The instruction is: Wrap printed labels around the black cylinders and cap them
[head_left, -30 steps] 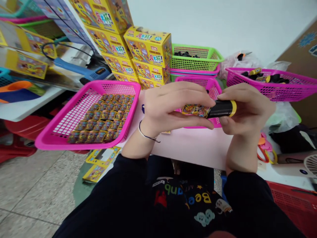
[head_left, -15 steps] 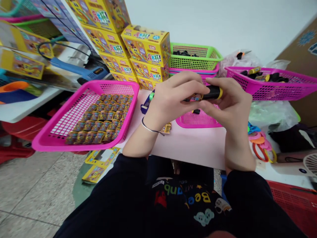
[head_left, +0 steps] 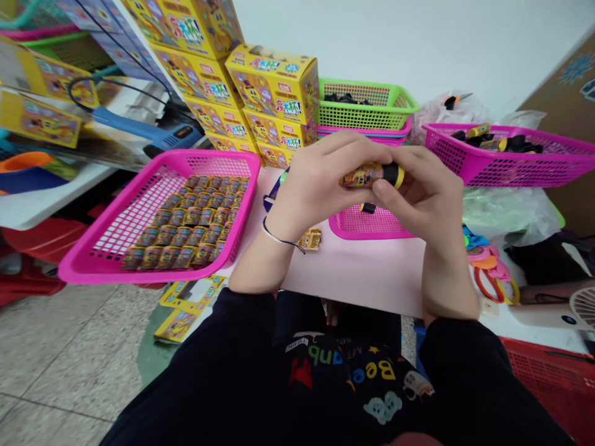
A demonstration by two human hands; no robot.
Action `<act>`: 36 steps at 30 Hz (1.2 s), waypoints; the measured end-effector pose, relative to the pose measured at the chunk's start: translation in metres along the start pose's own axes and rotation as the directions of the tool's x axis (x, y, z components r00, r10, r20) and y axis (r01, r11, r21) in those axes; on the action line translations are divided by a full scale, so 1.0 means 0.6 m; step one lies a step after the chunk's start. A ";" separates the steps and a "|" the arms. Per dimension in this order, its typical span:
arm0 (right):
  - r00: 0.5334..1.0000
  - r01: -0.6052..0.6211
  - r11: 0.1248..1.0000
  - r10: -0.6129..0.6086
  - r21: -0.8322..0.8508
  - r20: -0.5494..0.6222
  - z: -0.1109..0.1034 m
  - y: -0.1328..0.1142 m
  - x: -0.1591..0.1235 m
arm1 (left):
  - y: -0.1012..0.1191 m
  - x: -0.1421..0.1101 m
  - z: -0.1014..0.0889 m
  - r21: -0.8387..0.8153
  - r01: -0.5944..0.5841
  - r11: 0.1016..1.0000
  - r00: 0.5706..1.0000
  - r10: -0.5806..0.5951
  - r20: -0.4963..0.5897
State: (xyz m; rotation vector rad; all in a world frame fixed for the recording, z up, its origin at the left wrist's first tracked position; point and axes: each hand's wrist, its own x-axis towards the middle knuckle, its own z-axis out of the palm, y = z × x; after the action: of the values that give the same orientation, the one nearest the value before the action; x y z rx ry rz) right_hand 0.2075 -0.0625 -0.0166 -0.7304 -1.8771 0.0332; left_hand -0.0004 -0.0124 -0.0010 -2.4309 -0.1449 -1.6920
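Both hands hold one small black tube with a yellow band (head_left: 393, 174) above the pink table (head_left: 362, 272). My left hand (head_left: 320, 179) pinches a colourful printed sleeve (head_left: 360, 175) that covers most of the tube. My right hand (head_left: 425, 189) grips the tube's right end, fingers curled round it. Below the hands stands a small pink basket (head_left: 367, 224) with one black piece in it. A loose printed sleeve (head_left: 310, 238) lies on the table by my left wrist.
A large pink basket (head_left: 116, 244) at left holds several rows of wrapped tubes. Yellow boxes (head_left: 274, 83) are stacked behind. A green basket (head_left: 367, 108) and a pink basket (head_left: 515, 161) with black tubes stand at the back. Scissors (head_left: 493, 272) lie at right.
The hands rose and drew closer together. The printed sleeve has slid further over the black tube, so less black shows. The view shifted slightly.
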 end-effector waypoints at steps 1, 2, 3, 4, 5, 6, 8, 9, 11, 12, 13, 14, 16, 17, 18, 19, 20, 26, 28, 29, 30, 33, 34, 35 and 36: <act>1.000 0.016 1.000 -0.017 0.024 0.017 -0.004 0.002 0.000 | -0.003 0.000 -0.002 -0.034 0.006 0.999 1.000 -0.005 0.024; 0.999 0.035 0.999 -0.036 0.028 0.029 -0.009 0.003 0.001 | -0.006 0.000 -0.005 -0.072 0.025 0.997 0.998 -0.021 0.060; 0.998 0.053 0.999 -0.053 0.011 0.033 -0.015 0.003 0.002 | -0.009 -0.002 -0.008 -0.112 0.047 0.993 0.994 -0.035 0.100; 0.998 0.060 0.998 -0.059 -0.021 0.037 -0.020 0.002 0.003 | -0.012 -0.004 -0.011 -0.153 0.081 0.985 0.987 -0.058 0.148; 0.998 0.051 0.997 -0.049 -0.054 0.044 -0.024 0.001 0.004 | -0.014 -0.007 -0.013 -0.193 0.117 0.974 0.979 -0.081 0.188; 0.998 0.029 0.997 -0.025 -0.076 0.054 -0.027 0.000 0.005 | -0.017 -0.010 -0.014 -0.229 0.170 0.958 0.967 -0.118 0.224; 0.998 -0.021 0.998 0.024 -0.051 0.057 -0.028 0.001 0.007 | -0.019 -0.017 -0.011 -0.301 0.297 0.906 0.939 -0.220 0.265; 0.998 -0.043 0.999 0.043 -0.006 0.047 -0.027 0.004 0.007 | -0.020 -0.020 -0.007 -0.326 0.349 0.878 0.926 -0.269 0.267; 0.998 -0.062 0.991 0.062 0.121 0.005 -0.024 0.013 0.006 | -0.020 -0.024 0.000 -0.338 0.416 0.844 0.903 -0.342 0.259; 0.997 -0.069 0.980 0.072 0.185 -0.009 -0.023 0.019 0.006 | -0.021 -0.026 0.003 -0.334 0.427 0.840 0.899 -0.356 0.255; 0.996 -0.078 0.969 0.083 0.236 -0.012 -0.024 0.025 0.006 | -0.021 -0.027 0.006 -0.329 0.430 0.841 0.898 -0.360 0.254; 0.996 -0.079 0.957 0.085 0.278 -0.009 -0.026 0.031 0.006 | -0.020 -0.027 0.007 -0.330 0.430 0.840 0.897 -0.358 0.258; 0.998 -0.065 0.938 0.064 0.340 0.012 -0.031 0.039 0.006 | -0.016 -0.026 0.009 -0.364 0.437 0.822 0.892 -0.348 0.288; 0.999 -0.045 0.932 0.041 0.360 0.020 -0.033 0.042 0.006 | -0.013 -0.024 0.008 -0.399 0.444 0.802 0.890 -0.343 0.301; 1.000 -0.022 0.931 0.014 0.364 0.024 -0.034 0.044 0.007 | -0.009 -0.022 0.008 -0.437 0.461 0.772 0.883 -0.349 0.315; 1.000 0.004 0.938 -0.012 0.347 0.024 -0.034 0.044 0.007 | -0.005 -0.020 0.009 -0.474 0.485 0.735 0.871 -0.359 0.335; 0.999 0.023 0.954 -0.033 0.298 0.027 -0.031 0.043 0.008 | -0.002 -0.019 0.009 -0.511 0.504 0.696 0.862 -0.363 0.355; 0.969 0.150 0.986 -0.130 -0.079 0.209 -0.017 0.018 0.014 | -0.008 -0.018 0.023 -0.588 0.528 0.612 0.848 -0.413 0.331; 0.966 0.244 0.955 -0.223 -0.171 0.133 -0.018 0.008 0.014 | -0.009 -0.018 0.026 -0.577 0.547 0.607 0.830 -0.485 0.277; 0.963 0.268 0.934 -0.255 -0.236 0.085 -0.019 0.004 0.014 | -0.008 -0.018 0.027 -0.567 0.558 0.606 0.819 -0.512 0.258; 0.961 0.274 0.915 -0.271 -0.297 0.051 -0.018 0.001 0.012 | -0.006 -0.019 0.029 -0.552 0.571 0.608 0.809 -0.532 0.250; 0.956 0.267 0.870 -0.294 -0.414 -0.002 -0.006 -0.002 0.007 | -0.001 -0.023 0.040 -0.500 0.583 0.640 0.806 -0.535 0.255; 0.945 0.272 0.854 -0.324 -0.443 -0.044 0.000 0.000 0.006 | 0.000 -0.025 0.046 -0.483 0.577 0.659 0.813 -0.519 0.263; 0.929 0.275 0.840 -0.357 -0.467 -0.095 0.007 0.002 0.004 | 0.000 -0.028 0.052 -0.472 0.562 0.679 0.826 -0.491 0.277; 0.913 0.280 0.832 -0.385 -0.479 -0.135 0.013 0.005 0.002 | 0.000 -0.031 0.059 -0.463 0.548 0.697 0.836 -0.463 0.293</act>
State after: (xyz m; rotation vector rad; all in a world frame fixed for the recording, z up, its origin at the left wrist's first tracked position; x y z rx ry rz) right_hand 0.2021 -0.0571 -0.0199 -0.6650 -1.7790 -0.7098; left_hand 0.0256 -0.0049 -0.0302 -3.1746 -0.4734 -1.9591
